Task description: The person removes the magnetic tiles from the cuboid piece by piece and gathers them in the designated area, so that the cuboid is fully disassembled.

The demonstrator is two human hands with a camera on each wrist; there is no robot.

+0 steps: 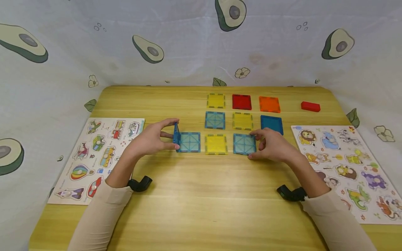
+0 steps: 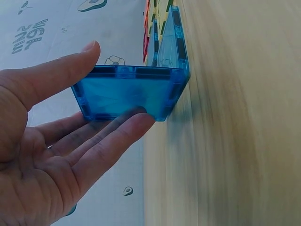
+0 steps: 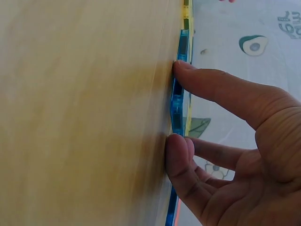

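My left hand (image 1: pixel 150 137) pinches a blue magnetic tile (image 2: pixel 127 92) between thumb and fingers. The tile stands on edge at the left side of a flat light-blue tile (image 1: pixel 190 142). A light-blue tile (image 1: pixel 244 144) at the right end of the front row lies on the table, pinched at its right side by the thumb and fingers of my right hand (image 1: pixel 273 144). Between those two flat tiles is a yellow tile (image 1: pixel 216 144), close to the left one, with a narrow strip of table separating it from the right one.
Behind lie a blue tile (image 1: pixel 271 124), a red tile (image 1: pixel 242 102), an orange tile (image 1: pixel 269 104) and several others in rows. A red block (image 1: pixel 310 106) sits back right. Picture puzzle boards flank the table: vehicles (image 1: pixel 125 122) left, animals (image 1: pixel 333 158) right.
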